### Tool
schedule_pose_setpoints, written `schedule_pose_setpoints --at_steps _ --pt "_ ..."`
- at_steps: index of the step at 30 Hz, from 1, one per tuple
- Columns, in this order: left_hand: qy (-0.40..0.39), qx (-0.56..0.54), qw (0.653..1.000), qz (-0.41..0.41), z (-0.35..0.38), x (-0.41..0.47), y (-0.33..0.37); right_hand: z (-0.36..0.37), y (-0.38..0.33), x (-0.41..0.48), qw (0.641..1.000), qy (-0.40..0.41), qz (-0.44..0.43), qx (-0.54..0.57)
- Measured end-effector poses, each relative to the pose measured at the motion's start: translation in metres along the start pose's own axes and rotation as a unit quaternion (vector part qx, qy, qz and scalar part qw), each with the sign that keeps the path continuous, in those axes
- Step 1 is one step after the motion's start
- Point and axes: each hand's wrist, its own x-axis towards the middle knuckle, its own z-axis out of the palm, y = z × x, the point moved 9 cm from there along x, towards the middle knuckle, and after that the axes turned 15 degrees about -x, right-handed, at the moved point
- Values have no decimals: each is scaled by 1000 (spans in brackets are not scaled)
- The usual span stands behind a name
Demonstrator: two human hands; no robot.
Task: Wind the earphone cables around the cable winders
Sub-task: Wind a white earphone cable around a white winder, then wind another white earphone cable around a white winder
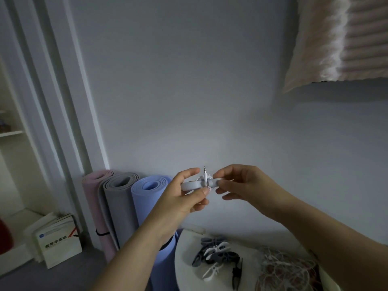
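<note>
Left hand (184,196): raised in front of the wall, forearm coming up from the lower left. The thumb lies on the near side and the index finger curves over the top, so the grip is closed on the left wing of the cable winder (191,185).
Right hand (245,185): at the same height, forearm coming in from the lower right corner, wrist bent a little down. Thumb and index finger pinch the right wing of the winder, and the other fingers curl loosely below.
Cable winder: pale grey, held level between the two hands, well above the table (184,276).
Earphone cable (203,179): white, wrapped around the middle of the winder, in the gap between the two hands.
Jack plug (204,170): stands upright above the winder – its metal tip points up.
Table: round and white, at the bottom edge, under the right forearm.
Spare winders (216,253): a small pile of dark grey and white ones on the table.
Loose cables (283,269): a tangled heap on the table, just right of the pile.
Black snips (237,274): on the table, between the pile and the heap.
Yoga mats: pink (92,198), grey (117,202) and blue (147,198) – rolled, standing side by side against the wall.
Book (56,242): stands on a low shelf at the left.
</note>
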Motion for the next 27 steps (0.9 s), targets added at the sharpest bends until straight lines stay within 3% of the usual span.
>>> schedule_pose_setpoints --at_steps 8,13,19,22,27 --pt "-38 58 997 -19 32 2 -37 -39 56 -33 991 114 57 37" --pt "-41 122 990 -48 69 -6 -93 -80 112 -85 967 189 125 -113" --pt "-86 161 978 -99 113 -24 -170 -144 174 -163 900 327 192 -215" --pt "-99 174 973 -116 126 -30 -194 -157 198 -188 880 327 217 -268" --pt "-95 195 968 -129 122 -29 -205 -152 209 -181 876 291 214 -321"
